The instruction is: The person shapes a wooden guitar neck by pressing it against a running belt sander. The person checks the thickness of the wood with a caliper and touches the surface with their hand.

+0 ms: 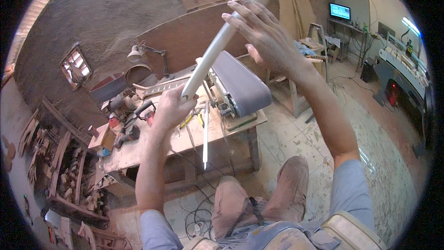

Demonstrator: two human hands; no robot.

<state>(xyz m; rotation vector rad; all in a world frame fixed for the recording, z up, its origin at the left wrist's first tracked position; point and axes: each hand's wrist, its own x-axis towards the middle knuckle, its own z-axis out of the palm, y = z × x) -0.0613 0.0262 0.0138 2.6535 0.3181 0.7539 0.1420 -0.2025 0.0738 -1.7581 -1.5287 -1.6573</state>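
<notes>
A long pale rod (215,48) slants up and away to the right in front of me, its far end blurred. My left hand (176,105) is wrapped round the rod's near end. Higher up, my right hand (261,30) lies against the rod with its fingers stretched out and the thumb apart. Just beyond and below the rod sits a belt sander (243,85) with a wide grey belt, on the wooden workbench (185,143). A thin white stick (206,134) juts over the bench's front edge, beside yellow-handled pliers (186,121).
A cordless drill (127,136), a wooden box (101,139) and a desk lamp (135,54) stand on the bench's left side. Wood offcuts fill a rack (69,171) at left. Cables (199,222) trail over the floor. At right are a stepladder (319,41) and a long machine (402,71).
</notes>
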